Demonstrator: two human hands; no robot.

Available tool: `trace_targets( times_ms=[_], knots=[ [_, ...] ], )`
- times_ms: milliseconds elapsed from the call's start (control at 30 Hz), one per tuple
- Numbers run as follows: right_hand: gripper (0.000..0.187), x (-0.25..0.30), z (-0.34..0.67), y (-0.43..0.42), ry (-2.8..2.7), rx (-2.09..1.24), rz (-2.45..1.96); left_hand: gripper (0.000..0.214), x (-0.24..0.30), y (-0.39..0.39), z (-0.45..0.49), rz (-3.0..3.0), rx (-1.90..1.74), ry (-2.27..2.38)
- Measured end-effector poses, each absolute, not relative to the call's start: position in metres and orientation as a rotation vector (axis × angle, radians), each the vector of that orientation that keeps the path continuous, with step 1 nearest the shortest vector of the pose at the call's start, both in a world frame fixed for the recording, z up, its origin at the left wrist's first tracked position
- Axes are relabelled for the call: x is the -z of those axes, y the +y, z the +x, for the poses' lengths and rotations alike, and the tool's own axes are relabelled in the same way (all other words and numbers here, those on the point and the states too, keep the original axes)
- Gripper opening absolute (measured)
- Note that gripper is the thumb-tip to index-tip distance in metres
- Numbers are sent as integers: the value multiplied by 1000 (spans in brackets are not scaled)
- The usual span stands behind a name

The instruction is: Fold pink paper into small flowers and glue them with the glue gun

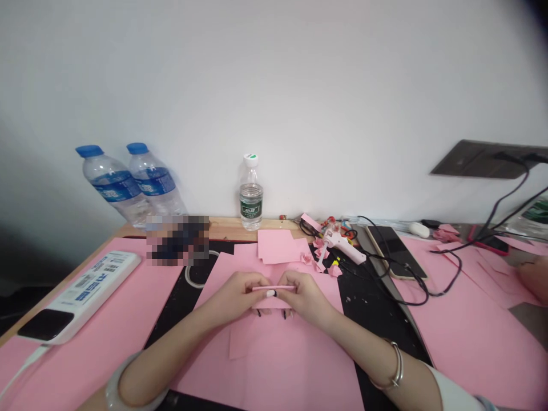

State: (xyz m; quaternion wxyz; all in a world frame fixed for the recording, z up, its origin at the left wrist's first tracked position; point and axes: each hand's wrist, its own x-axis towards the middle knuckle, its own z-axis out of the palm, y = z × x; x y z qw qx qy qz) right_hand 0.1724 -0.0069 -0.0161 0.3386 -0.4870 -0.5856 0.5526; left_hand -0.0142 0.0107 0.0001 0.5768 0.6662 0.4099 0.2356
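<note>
pink paper strip (274, 287) pinched between left hand (229, 297) and right hand (305, 295), above a pink sheet (274, 365)

Left hand (229, 295) and right hand (305, 295) close together, fingers (257, 282) curled inward, forearms (166, 358) angled toward center.

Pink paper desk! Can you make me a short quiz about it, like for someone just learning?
1. What are the left hand and right hand pinching between them?
2. True or false: the smartphone lies to the right of the glue gun in this view.
3. How many blue-capped water bottles are by the wall?

Key:
1. A narrow pink paper strip
2. True
3. Two
</note>
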Motion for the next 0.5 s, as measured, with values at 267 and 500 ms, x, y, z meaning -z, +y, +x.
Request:
trace_targets(
  times_ms=[267, 500],
  knots=[
    [24, 19, 172, -8, -1592, -1345, -1282, 28, 0, 9, -17, 1844, -593, 1034],
    [23, 17, 173, -7, -1763, -1158, -1247, 28, 4, 11, -17, 1860, -600, 986]
  ],
)
